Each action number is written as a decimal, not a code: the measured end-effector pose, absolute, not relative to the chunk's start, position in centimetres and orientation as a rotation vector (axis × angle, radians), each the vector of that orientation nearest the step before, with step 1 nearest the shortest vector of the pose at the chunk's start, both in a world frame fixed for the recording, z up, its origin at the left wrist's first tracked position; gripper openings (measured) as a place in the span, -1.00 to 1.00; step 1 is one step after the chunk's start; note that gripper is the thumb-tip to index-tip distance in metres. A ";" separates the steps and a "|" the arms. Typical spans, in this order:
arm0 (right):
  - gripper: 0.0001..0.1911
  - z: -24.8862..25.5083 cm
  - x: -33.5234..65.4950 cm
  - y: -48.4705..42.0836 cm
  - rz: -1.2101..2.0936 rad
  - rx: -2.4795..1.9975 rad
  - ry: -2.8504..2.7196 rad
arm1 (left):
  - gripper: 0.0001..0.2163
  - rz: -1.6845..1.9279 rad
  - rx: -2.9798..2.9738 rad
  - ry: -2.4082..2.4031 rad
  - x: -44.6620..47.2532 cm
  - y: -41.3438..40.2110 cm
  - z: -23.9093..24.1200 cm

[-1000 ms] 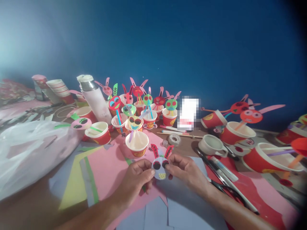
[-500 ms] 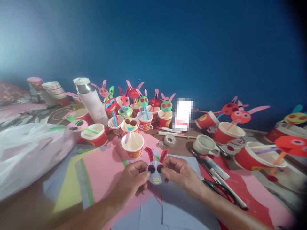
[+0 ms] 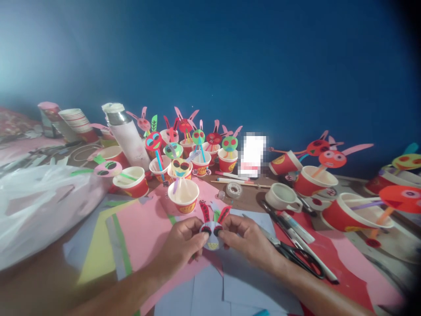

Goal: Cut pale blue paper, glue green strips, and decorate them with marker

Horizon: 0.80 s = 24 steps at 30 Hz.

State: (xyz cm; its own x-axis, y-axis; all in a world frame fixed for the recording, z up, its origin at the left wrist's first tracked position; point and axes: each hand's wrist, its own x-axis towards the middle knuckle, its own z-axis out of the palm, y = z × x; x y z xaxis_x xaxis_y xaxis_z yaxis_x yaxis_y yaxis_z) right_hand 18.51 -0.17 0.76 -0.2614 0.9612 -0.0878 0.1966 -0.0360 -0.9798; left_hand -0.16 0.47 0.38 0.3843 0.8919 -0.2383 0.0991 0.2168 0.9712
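A small paper face (image 3: 212,243) is pinched between my two hands above the table. It is pale blue-grey and round, with black and red eyes, a yellow mouth and red, black-marked ears standing up at its top. My left hand (image 3: 186,239) grips its left edge, thumb on the left eye. On the other side my right hand (image 3: 245,237) pinches the right edge, thumb by the right eye. Fingertips behind the face are partly hidden. Under the hands lie pink paper (image 3: 149,237) and pale blue paper (image 3: 253,276).
Paper cups (image 3: 183,199) with paper faces on strips stand across the back. Black-handled scissors (image 3: 299,259), markers (image 3: 289,228) and a mug (image 3: 282,197) lie right; a tape roll (image 3: 234,189) sits in the middle. At left are a plastic bag (image 3: 42,210) and a flask (image 3: 126,136).
The paper face has tipped slightly, its lower part foreshortened, with both hands still pinching it. The view has shifted a little, and more of the scissors shows.
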 end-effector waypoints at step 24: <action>-0.82 0.7 18.8 -0.6 1.369 -1.233 -1.532 | -0.83 0.705 1.261 1.020 -0.2 0.3 0.4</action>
State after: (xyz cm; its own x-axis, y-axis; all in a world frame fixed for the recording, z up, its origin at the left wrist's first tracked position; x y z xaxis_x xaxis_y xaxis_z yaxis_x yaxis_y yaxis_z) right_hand 18.81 -0.61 0.66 -0.2760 0.9581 -0.0763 0.1831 -0.0255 -0.9828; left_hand -0.19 0.35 0.36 0.4118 0.8829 -0.2257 0.1016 0.2016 0.9742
